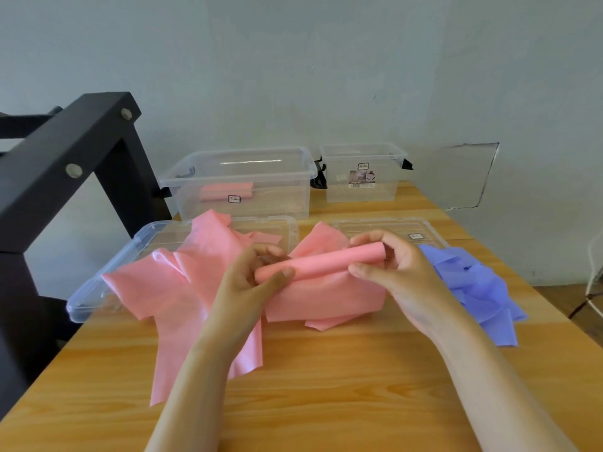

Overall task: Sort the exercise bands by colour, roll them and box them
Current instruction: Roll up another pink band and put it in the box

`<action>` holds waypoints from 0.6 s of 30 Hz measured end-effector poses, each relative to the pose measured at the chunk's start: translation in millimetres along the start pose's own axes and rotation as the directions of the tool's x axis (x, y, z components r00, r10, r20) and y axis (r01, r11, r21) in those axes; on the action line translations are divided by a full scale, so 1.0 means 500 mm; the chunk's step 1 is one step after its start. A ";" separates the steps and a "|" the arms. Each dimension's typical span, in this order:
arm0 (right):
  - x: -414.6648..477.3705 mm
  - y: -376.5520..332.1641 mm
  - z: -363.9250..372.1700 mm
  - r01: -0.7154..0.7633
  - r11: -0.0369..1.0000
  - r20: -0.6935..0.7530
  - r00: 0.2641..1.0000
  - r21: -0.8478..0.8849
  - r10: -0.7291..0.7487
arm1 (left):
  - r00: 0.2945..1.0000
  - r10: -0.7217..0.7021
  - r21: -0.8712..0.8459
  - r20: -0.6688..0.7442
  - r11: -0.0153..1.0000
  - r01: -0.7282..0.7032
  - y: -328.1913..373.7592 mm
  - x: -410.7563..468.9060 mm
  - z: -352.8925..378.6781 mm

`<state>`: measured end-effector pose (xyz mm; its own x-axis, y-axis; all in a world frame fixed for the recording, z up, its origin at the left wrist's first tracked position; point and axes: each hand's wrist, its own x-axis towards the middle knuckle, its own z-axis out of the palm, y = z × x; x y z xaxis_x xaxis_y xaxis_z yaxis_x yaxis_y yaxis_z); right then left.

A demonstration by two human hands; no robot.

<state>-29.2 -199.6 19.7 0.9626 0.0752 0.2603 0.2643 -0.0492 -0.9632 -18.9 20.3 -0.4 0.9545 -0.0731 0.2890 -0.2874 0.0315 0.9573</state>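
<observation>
A rolled pink band [321, 261] is held level above the table between both hands. My left hand [251, 282] grips its left end, thumb on top. My right hand [398, 265] grips its right end, fingers curled round it. Under the hands lies a heap of loose pink bands [182, 288], spread over the table's middle and left. A heap of loose purple-blue bands [473, 285] lies to the right. The large clear box [241, 181] at the back holds one rolled pink band [225, 192]. A smaller clear box [362, 171] stands to its right, nothing visible inside.
Two clear lids lie flat on the wooden table [326, 386]: one lid [107, 272] at the left under the pink heap, another lid [391, 228] behind my right hand. A black metal frame [65, 164] stands at the left. The wall runs behind the boxes.
</observation>
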 end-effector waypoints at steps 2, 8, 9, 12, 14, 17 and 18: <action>0.000 0.007 0.000 -0.060 0.998 0.000 0.998 -0.016 0.060 | 0.999 0.047 -0.048 0.008 0.998 -0.046 0.003 0.001 -0.004; -0.001 0.003 0.002 -0.012 0.999 -0.043 0.999 -0.046 0.010 | 0.998 -0.059 -0.090 0.027 0.994 0.061 -0.003 -0.002 -0.001; -0.001 0.001 0.001 0.005 0.999 -0.044 0.999 -0.051 -0.007 | 0.993 -0.111 -0.073 0.033 0.991 0.113 -0.004 -0.003 -0.001; -0.001 -0.001 -0.002 0.028 0.999 -0.023 0.999 -0.033 -0.028 | 0.995 -0.099 -0.027 0.003 0.995 0.099 0.000 -0.004 0.000; 0.000 0.002 -0.001 -0.004 1.000 -0.012 1.000 0.004 0.004 | 0.999 -0.043 -0.057 -0.007 0.997 0.042 0.003 -0.002 0.001; 0.001 0.008 0.002 -0.064 0.998 -0.017 0.998 0.022 0.064 | 1.000 -0.001 -0.086 -0.019 0.996 -0.001 0.003 0.001 -0.002; 0.001 0.010 0.003 -0.067 0.998 -0.025 0.997 0.019 0.068 | 1.000 -0.008 -0.086 -0.017 0.996 0.006 0.001 0.000 -0.003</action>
<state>-27.3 -198.3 15.0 0.9795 0.0464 0.1959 0.1975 -0.0348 -0.9797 -18.7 21.9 0.2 0.9579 -0.0559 0.2815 -0.2737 0.1171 0.9547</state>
